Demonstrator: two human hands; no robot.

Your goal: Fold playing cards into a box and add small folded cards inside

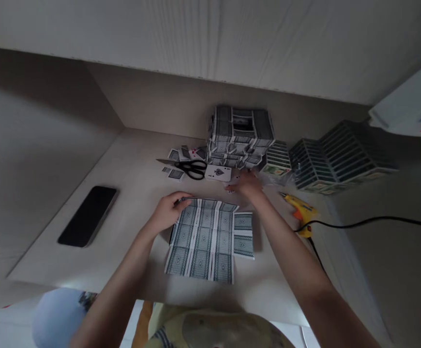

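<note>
A flat panel of joined playing cards point(203, 237), patterned backs up, lies near the front of the desk. My left hand point(170, 211) pinches its far left corner, where the far edge folds upward. Two more card backs point(243, 235) extend from the panel's right side. Farther back, my right hand point(247, 185) has its thumb and fingers around a face-up playing card point(235, 180), partly hidden by the hand. An ace of spades point(218, 172) lies just left of it. Behind stands a box-like structure built from cards point(241, 133).
Black-handled scissors point(192, 168) rest among cut card pieces point(176, 174). A phone point(88, 216) lies at left. On the right are a yellow glue gun point(302, 209) with a black cord point(370, 218) and stacked card packs point(336, 154). A shelf point(210, 43) overhangs the desk.
</note>
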